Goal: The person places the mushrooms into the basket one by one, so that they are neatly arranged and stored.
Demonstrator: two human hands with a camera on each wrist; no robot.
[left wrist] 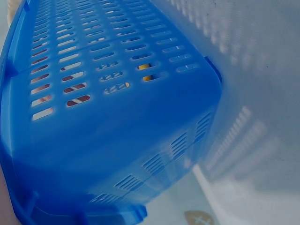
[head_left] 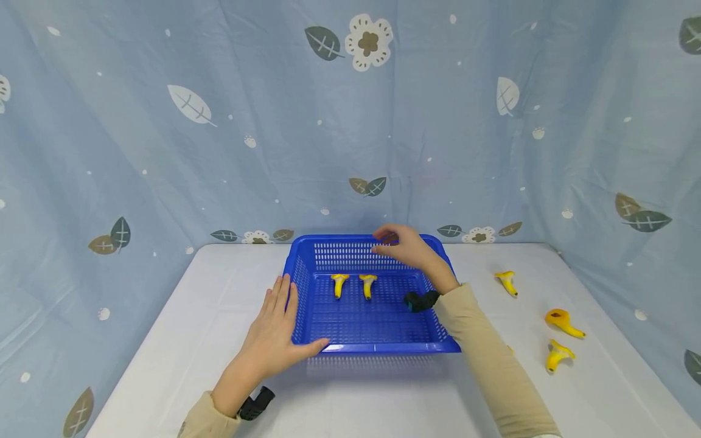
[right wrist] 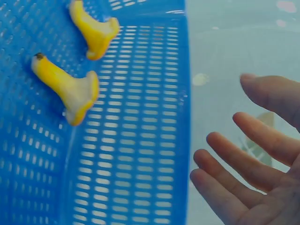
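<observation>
Finds a blue basket (head_left: 378,348) at the centre of the dial, set upright on a white table (head_left: 378,407). Reads every clock position from that basket in the head view. Lists inside, both yellow: a first mushroom (head_left: 339,285) toward ten o'clock of the floor, and a second mushroom (head_left: 367,286) just beside, almost at centre. Records both as lying apart, caps to twelve near the far wall, stalks to six.

Locates the left hand (head_left: 275,337) at eight o'clock, resting on the basket's near corner. Rates grip there as unclosed: fingers straight along the rim at nine, thumb stretched along the rim between seven and eight, touching the basket rather than wrapped round it.

Locates the right hand (head_left: 408,246) at one o'clock, raised near the far rim. Rates grip there as loose and empty: thumb well apart from the fingers (right wrist: 243,161), all slightly spread in the right wrist view.

Lists loose on the table, likewise yellow: a third mushroom (head_left: 507,282) at three o'clock, a fourth mushroom (head_left: 566,324) farther out at three, a fifth mushroom (head_left: 557,356) between three and four. Notes a yellow bit (head_left: 511,350) at four, mostly hidden by the right sleeve (head_left: 490,362); cannot tell what. Sees a blue curtain (head_left: 274,121), printed with leaves and flowers, at twelve
</observation>
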